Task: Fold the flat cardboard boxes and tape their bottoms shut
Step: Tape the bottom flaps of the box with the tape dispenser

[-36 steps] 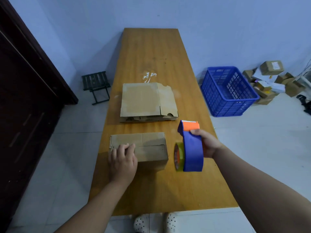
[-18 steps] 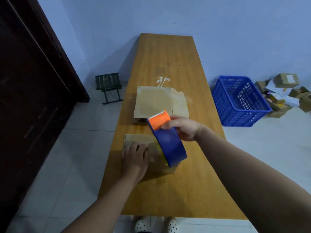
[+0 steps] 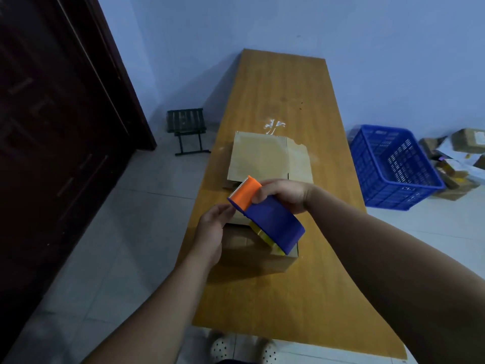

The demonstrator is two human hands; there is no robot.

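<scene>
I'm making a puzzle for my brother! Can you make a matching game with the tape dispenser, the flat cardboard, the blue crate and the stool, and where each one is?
Things:
1 tape dispenser
2 flat cardboard
3 crate
4 stool

Places:
A on the floor, right of the table
B in the right hand
C lying on the table
D on the floor, left of the table

Pairs: 1-B, 2-C, 3-A, 4-D

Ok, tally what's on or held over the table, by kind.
folded cardboard box: 1
stack of flat cardboard: 1
tape dispenser: 1, gripped by the right hand
Total: 3
</scene>
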